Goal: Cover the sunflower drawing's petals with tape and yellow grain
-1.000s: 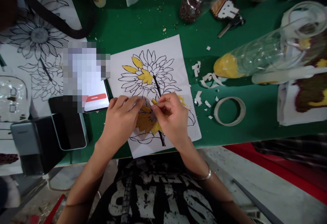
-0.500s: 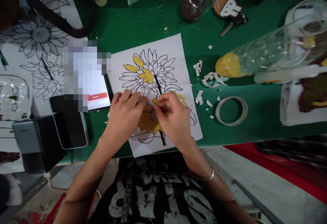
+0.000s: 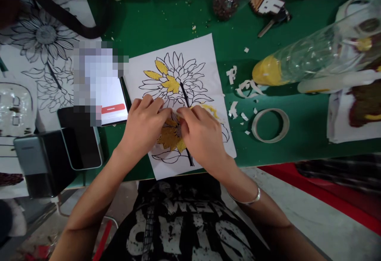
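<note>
A rectangular sheet of white paper printed with a black-outlined flower drawing (image 3: 190,90) is lying flat on the green worktop (image 3: 306,128), directly in front of the person. Its long axis is running away from the person, with the far end leaning toward the left. The thick black stem (image 3: 190,160) is following nearly the same line, its lower end pointing back at the person, while the petals of the far flower (image 3: 172,78) are mostly fanning outward, some of them coloured yellow. The near flower (image 3: 170,136), largely yellow and ochre, is partly hiding under the hands. The sheet's near left corner is reaching the worktop's front edge.

The sheet is lying beneath both grips: the bare left hand (image 3: 144,124) is covering part of its left edge, and the bare right hand (image 3: 205,136) is spreading over its right half. The fingertips are resting close together above the middle of the sheet, at the far side of the near flower. Whether either grip is pinching anything, one cannot tell.

White paper scraps (image 3: 233,110) and a pale, ring-shaped roll (image 3: 270,140) are lying to the sheet's right; a lit phone (image 3: 114,98) is lying just beside its left edge.
</note>
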Tool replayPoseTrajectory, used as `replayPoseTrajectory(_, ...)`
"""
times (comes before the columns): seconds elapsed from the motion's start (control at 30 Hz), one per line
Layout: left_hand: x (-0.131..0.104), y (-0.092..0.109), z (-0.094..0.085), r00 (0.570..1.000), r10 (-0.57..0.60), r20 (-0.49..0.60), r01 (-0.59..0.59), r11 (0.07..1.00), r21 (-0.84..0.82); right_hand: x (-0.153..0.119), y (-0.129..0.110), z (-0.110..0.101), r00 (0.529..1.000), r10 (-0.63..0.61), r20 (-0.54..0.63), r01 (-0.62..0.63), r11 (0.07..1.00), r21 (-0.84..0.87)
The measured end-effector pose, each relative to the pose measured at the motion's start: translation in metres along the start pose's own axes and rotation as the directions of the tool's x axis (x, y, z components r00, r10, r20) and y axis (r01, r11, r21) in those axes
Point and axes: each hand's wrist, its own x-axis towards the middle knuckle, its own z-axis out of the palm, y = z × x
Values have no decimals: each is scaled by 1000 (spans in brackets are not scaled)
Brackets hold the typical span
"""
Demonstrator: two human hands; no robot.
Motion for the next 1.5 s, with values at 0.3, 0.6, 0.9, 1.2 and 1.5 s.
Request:
replayPoseTrajectory(0.3,0,-5,3,1000,-13,-7,12,997,-81,1,8,11,957,-186,-222,173,982,-79)
replayPoseTrajectory(0.6,3,-5,2,1000,-18,15,20,991,-129,0,10,16,953,-206,-223,196,978,-67)
replayPoseTrajectory(0.9,2,-5,2,1000,-16,3,16,995,-101,0,10,21,951,-195,-240,194,981,-26)
replayPoseTrajectory(1.2,2,-6,3,1000,-19,0,19,994,-108,2,9,20,938,-232,-260,225,973,-56)
replayPoseTrajectory(1.5,2,-6,3,999,-29,13,31,990,-140,2,9,20,953,-199,-229,201,980,-13)
